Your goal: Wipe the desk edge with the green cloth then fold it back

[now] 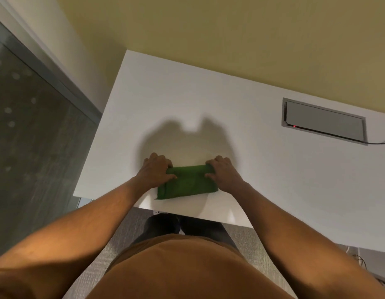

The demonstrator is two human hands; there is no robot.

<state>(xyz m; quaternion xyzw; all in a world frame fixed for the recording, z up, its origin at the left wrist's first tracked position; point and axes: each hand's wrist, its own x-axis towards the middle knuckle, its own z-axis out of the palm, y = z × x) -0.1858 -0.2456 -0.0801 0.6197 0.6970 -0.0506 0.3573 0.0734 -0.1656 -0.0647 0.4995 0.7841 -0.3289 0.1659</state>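
Note:
The green cloth (186, 182) lies folded into a flat rectangle on the white desk (209, 100), close to the desk's near edge (187, 214). My left hand (156, 170) rests on the cloth's far left corner, fingers curled over that end. At the far right corner, my right hand (223, 169) pinches the cloth with its fingers. Both hands touch the cloth, which stays flat on the desk. The far corners of the cloth are hidden under my fingers.
A grey cable hatch (324, 120) with a black cable and a small red light is set into the desk at the right. A yellow wall runs behind the desk. A glass partition (25, 126) stands at the left. Grey carpet lies below.

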